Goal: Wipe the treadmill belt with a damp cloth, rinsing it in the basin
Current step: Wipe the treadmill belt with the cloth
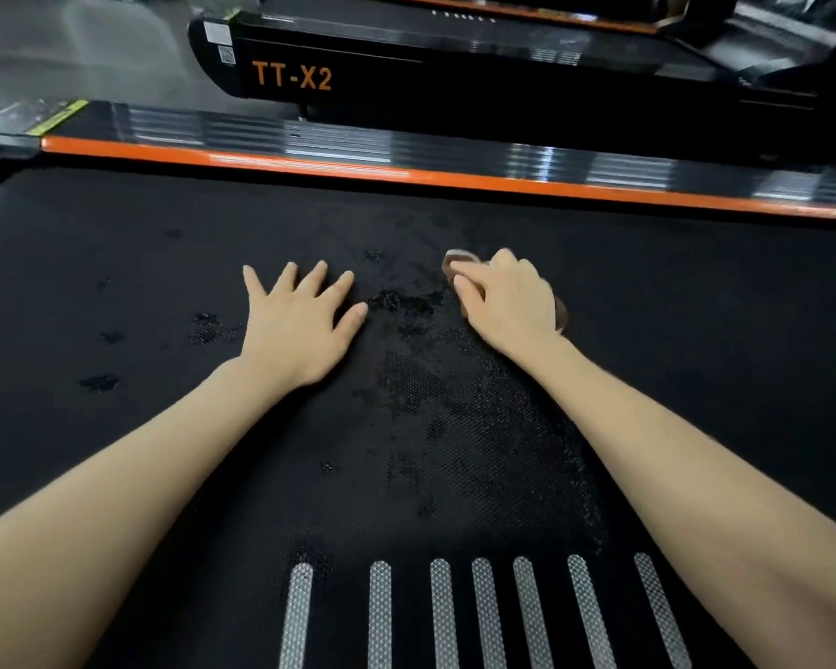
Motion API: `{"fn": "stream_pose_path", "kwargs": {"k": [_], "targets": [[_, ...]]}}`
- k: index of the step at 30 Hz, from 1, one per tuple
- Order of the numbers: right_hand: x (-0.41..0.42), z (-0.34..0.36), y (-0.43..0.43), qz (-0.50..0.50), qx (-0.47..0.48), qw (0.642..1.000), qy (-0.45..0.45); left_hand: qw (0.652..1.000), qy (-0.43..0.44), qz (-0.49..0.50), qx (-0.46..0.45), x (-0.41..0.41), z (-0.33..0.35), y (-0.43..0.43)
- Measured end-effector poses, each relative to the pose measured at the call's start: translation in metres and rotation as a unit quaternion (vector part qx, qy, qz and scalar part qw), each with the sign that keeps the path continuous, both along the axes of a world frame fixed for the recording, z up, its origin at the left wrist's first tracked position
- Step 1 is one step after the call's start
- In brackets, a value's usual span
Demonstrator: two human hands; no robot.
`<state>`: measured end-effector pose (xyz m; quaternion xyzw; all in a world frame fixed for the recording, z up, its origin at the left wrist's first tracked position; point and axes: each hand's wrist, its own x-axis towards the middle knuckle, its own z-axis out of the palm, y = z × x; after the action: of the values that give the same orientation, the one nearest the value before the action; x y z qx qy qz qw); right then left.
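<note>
The person leans over the treadmill belt [117, 263], which runs along the near side of the orange rail [310, 167]. The right hand [507, 301] is curled round a small brownish cloth [454, 259] and presses it to the belt a short way in from the rail; only the edges of the cloth show past the fingers. The left hand [300, 321] lies flat on the belt at about the same distance from the rail, fingers straight and spread, holding nothing, apart from the right.

A broad damp patch [454, 403] spreads from the cloth away from the rail, toward the white stripes [438, 615] at the belt's side farthest from the rail. Darker wet spots [98, 382] lie scattered a little farther from the rail than the left hand.

Judging by the wetness, wiping is under way but far from done: one band running out from the rail looks covered, while the strip right along the rail and the stretches to either side look dry. The basin is not in view, so nothing can be said of rinsing. Beyond the rail stands a second treadmill [406, 65] marked TT-X2
</note>
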<state>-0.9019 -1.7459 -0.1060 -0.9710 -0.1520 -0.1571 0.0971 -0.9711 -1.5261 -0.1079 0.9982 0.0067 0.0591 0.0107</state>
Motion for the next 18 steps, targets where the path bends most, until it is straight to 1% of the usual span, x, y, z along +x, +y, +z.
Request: {"fn": "stream_pose_path", "kwargs": {"k": [2,5,7,8,9,10,11,12,13,14,15,16,17,18], "targets": [[-0.029,0.000,0.000,0.052,0.012,0.999,-0.001,1.000,0.013,0.004,-0.014,0.007,-0.004,0.003],[-0.074,0.002,-0.014,0.196,0.031,0.980,0.019,1.000,0.006,-0.005,-0.010,0.006,-0.012,0.003],[-0.067,0.004,-0.030,0.263,0.001,0.964,0.034,1.000,0.000,-0.009,-0.008,0.003,-0.014,0.002],[-0.052,0.004,-0.037,0.261,-0.022,0.965,0.029,1.000,-0.001,-0.009,-0.009,0.003,-0.015,0.002],[-0.031,0.004,-0.041,0.222,-0.038,0.974,0.014,1.000,0.000,-0.010,-0.011,0.003,-0.015,0.002],[-0.008,0.005,-0.045,0.152,-0.037,0.988,0.004,1.000,0.001,-0.010,-0.012,0.003,-0.015,0.002],[0.016,0.005,-0.048,0.059,-0.029,0.998,-0.003,1.000,-0.001,-0.011,-0.013,0.003,-0.016,0.002],[0.038,0.006,-0.049,-0.042,-0.025,0.999,0.003,1.000,-0.005,-0.011,-0.013,0.003,-0.016,0.002],[0.054,0.007,-0.046,-0.126,-0.013,0.992,0.015,1.000,-0.012,-0.010,-0.013,0.003,-0.017,0.002],[0.061,0.009,-0.036,-0.181,-0.004,0.983,0.023,1.000,-0.015,-0.009,-0.014,0.003,-0.017,0.002],[0.060,0.011,-0.022,-0.209,-0.004,0.978,0.028,1.000,-0.013,-0.009,-0.017,0.003,-0.015,0.001],[0.053,0.012,-0.008,-0.209,-0.013,0.978,0.025,1.000,-0.009,-0.010,-0.021,0.002,-0.014,0.001],[0.040,0.010,0.006,-0.178,-0.022,0.984,0.015,1.000,-0.008,-0.009,-0.025,0.002,-0.014,0.001],[0.022,0.008,0.018,-0.113,-0.025,0.993,0.000,1.000,-0.008,-0.006,-0.027,0.002,-0.013,0.001]]}}
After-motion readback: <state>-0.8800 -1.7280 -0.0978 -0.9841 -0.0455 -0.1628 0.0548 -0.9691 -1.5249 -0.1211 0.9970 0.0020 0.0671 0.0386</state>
